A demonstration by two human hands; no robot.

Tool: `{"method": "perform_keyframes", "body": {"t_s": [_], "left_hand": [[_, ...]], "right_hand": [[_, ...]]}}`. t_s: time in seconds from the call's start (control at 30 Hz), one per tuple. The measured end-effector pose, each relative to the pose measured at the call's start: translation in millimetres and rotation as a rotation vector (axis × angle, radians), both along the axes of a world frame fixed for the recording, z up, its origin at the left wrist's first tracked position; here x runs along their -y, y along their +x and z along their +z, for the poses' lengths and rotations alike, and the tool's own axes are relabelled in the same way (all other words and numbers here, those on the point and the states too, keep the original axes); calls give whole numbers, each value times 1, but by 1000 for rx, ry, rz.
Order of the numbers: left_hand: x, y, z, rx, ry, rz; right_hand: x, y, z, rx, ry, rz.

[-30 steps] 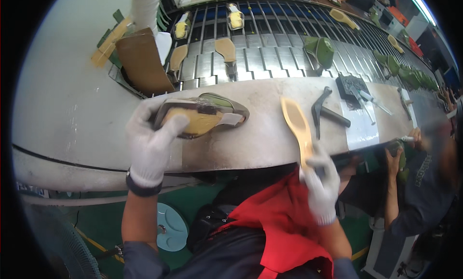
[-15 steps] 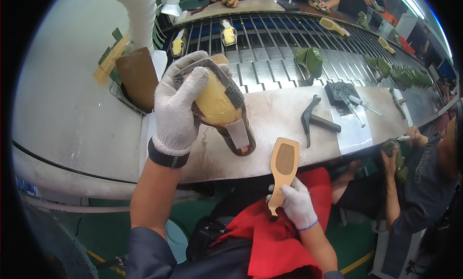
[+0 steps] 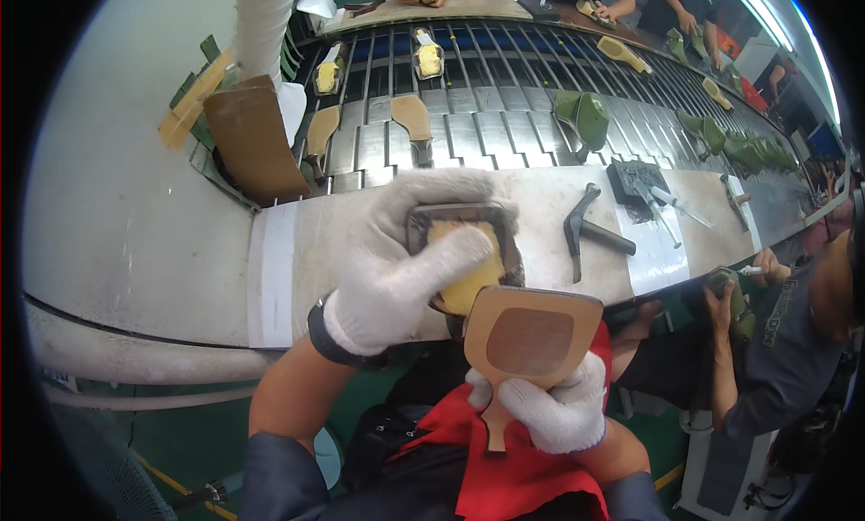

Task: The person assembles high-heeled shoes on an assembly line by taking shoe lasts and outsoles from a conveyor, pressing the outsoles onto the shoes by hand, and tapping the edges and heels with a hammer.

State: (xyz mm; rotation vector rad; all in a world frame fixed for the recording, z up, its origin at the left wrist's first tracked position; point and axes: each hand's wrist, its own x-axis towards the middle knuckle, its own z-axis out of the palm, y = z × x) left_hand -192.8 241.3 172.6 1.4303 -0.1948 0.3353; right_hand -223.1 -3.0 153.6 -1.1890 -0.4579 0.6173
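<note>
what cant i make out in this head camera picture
- Lower end of the dark-rimmed, yellow-filled shoe: head view, hidden behind the tan paddle-shaped insole.
- Some fingers of the white-gloved right hand: head view, hidden behind that insole.
- Upper fingers of the white-gloved left hand: head view, softened by blur.
- Round grey mesh fan: head view, cut off by the picture's black border.
</note>
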Motion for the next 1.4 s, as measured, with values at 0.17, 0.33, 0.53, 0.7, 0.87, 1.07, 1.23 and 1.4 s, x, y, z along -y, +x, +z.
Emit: {"method": "perform_keyframes", "body": {"t_s": [0.17,0.33,0.53,0.7,0.87,1.07,1.23,1.4], "left_hand": [[8,-18,0,10,-130,-172],[3,-16,4,11,-141,-149],[-4,-17,10,-96,-364,-244],[-9,-19,7,-44,-67,-287],[-8,-19,10,-40,-39,-287],[-8,-19,10,-27,-17,-255],[-5,-26,30,-215,-110,-193],[-7,-20,29,-215,-112,-220]], "right_hand": [[-13,13,21,-117,-9,72],[-31,13,23,-217,-37,-37],[-40,9,17,-90,-41,-128],[-39,9,20,-68,-136,-115],[-38,10,17,-86,-115,-93],[-45,7,17,-130,-51,-133],[-37,11,11,-78,-129,-47],[-42,8,14,-126,-59,-106]]}}
